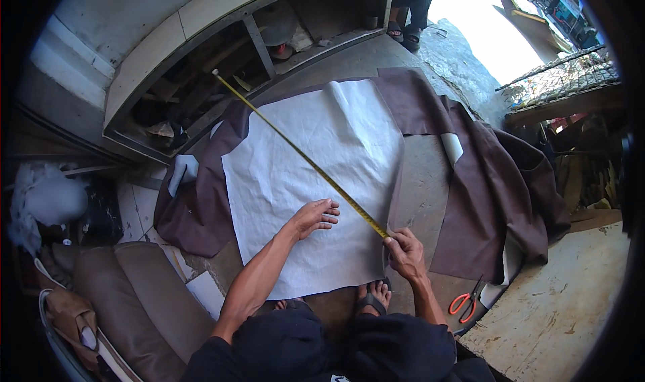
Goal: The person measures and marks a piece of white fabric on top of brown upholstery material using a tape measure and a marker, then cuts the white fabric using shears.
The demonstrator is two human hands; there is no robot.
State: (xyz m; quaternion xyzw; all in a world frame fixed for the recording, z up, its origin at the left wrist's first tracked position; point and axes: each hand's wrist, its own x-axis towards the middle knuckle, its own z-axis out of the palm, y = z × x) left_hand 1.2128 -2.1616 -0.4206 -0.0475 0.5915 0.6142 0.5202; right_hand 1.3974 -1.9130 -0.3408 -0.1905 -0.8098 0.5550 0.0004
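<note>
My right hand (pixel 406 253) is closed round the near end of a yellow tape measure (pixel 309 159). The drawn-out blade runs straight up and left, above a sheet of brown upholstery material that lies with its pale backing (pixel 302 180) upward. Its far tip hangs near the low cabinet. My left hand (pixel 316 219) hovers over the pale backing, fingers loosely apart and holding nothing. Brown face material (pixel 480 200) lies folded and crumpled to the right, with another brown fold (pixel 201 221) at the left. Orange-handled scissors (pixel 465 307) rest on the floor by my right knee.
A tiled low cabinet (pixel 181 29) with open shelves stands at the far left. Brown padded cushions (pixel 134 301) lie at the lower left. A worn board (pixel 557 308) is at the lower right. Another person's sandalled feet (pixel 404 36) are at the far side.
</note>
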